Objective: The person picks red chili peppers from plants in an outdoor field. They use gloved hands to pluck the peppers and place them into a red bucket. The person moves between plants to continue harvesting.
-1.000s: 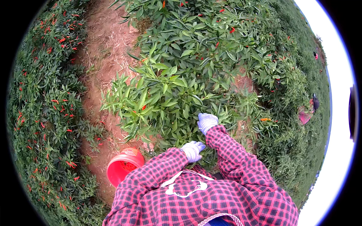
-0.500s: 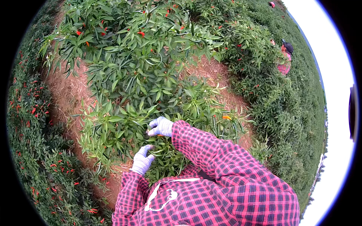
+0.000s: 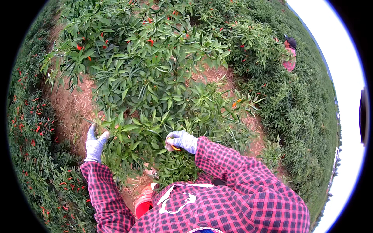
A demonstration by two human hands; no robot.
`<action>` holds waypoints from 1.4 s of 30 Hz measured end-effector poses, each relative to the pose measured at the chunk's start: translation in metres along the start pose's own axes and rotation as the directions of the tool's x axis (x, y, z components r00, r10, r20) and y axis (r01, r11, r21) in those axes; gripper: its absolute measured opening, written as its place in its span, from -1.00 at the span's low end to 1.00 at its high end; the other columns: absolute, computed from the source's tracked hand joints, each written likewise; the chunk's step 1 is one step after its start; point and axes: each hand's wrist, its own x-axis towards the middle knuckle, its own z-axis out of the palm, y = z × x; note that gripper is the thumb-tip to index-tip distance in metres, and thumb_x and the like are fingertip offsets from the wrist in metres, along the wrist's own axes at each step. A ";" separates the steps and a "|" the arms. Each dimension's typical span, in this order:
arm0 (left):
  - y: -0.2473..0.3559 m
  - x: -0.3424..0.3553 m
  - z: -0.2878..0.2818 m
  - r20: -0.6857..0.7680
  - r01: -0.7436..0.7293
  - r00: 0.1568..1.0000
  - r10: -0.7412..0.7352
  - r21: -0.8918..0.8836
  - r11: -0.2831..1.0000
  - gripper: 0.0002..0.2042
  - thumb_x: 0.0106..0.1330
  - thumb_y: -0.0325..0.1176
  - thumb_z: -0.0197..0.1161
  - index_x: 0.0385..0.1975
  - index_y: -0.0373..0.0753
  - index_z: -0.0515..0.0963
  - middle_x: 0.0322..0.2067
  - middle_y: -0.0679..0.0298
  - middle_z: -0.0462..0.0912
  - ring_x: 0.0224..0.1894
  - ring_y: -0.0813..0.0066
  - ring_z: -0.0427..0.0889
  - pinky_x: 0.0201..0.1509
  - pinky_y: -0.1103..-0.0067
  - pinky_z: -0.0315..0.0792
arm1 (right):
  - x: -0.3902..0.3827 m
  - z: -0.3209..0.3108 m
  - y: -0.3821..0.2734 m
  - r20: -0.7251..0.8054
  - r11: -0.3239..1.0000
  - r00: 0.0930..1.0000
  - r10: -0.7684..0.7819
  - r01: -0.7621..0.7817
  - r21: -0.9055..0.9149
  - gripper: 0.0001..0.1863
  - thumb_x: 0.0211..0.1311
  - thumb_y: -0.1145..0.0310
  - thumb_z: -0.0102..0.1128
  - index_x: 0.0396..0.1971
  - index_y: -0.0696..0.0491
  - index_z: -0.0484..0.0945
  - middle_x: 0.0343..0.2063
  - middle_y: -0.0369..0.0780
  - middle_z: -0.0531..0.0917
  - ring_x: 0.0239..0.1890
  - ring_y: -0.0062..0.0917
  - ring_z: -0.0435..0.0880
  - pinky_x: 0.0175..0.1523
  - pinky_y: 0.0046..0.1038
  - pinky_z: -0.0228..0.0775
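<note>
I stand over a bushy green chili plant (image 3: 155,128) with red and orange pods. My left hand (image 3: 94,143), in a pale glove, reaches into the plant's left side and holds leafy stems aside between thumb and fingers. My right hand (image 3: 182,141), also gloved, is closed on an orange chili pepper (image 3: 175,147) near the middle of the plant. Both sleeves are red plaid. A red bucket (image 3: 143,202) sits on the ground just below my chest, partly hidden by my shirt.
Rows of chili plants (image 3: 155,50) fill the field around me, with strips of bare reddish soil (image 3: 72,108) between them. Another person (image 3: 289,54) in a pink top bends among plants far to the upper right.
The view has swung, bringing the bucket under my chest. My left hand moved out to the plant's left edge and spread onto the stems. My right hand closed on an orange pepper.
</note>
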 end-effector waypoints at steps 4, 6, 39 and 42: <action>-0.006 0.013 0.007 0.290 0.225 0.941 -0.174 -0.152 0.962 -0.47 -0.04 -0.47 0.34 0.00 -0.28 0.32 -0.27 0.27 0.48 -0.31 0.56 0.44 -0.19 0.64 0.38 | 0.001 0.006 -0.010 -0.085 0.981 0.996 0.014 0.003 0.191 -0.87 0.18 0.43 0.01 -0.30 0.15 0.39 -0.41 -0.14 0.58 -0.47 -0.55 0.58 -0.48 -0.64 0.41; 0.013 -0.008 0.021 0.278 0.158 0.953 -0.119 -0.121 0.980 -0.55 -0.05 -0.49 0.32 -0.08 -0.28 0.39 -0.32 0.32 0.50 -0.37 0.58 0.45 -0.26 0.65 0.39 | -0.001 -0.001 -0.023 -0.238 0.959 0.969 -0.059 0.121 0.256 -0.90 0.11 0.51 0.04 -0.35 0.13 0.38 -0.46 -0.16 0.58 -0.70 -0.70 0.41 -0.73 -0.74 0.16; -0.119 -0.135 -0.001 0.351 -0.051 0.886 -0.304 0.724 0.688 -0.63 0.00 -0.15 0.17 -0.12 0.02 0.46 0.00 0.34 0.37 0.07 0.39 0.31 0.24 0.16 -0.13 | 0.130 0.121 0.026 0.221 -0.243 0.881 0.419 0.343 -0.907 -0.59 -0.12 0.40 0.18 -0.15 -0.20 0.51 -0.10 -0.21 0.50 -0.07 -0.32 0.49 -0.03 -0.38 0.36; -0.104 -0.144 -0.003 0.292 -0.060 0.947 -0.136 0.575 0.816 -0.69 -0.03 -0.21 0.17 -0.23 -0.05 0.50 -0.13 0.32 0.49 0.00 0.38 0.38 0.25 0.20 -0.14 | 0.126 0.134 0.007 0.170 -0.317 0.868 0.466 0.344 -0.884 -0.66 -0.10 0.41 0.15 -0.21 -0.15 0.52 -0.35 -0.14 0.59 -0.23 -0.27 0.56 -0.16 -0.37 0.41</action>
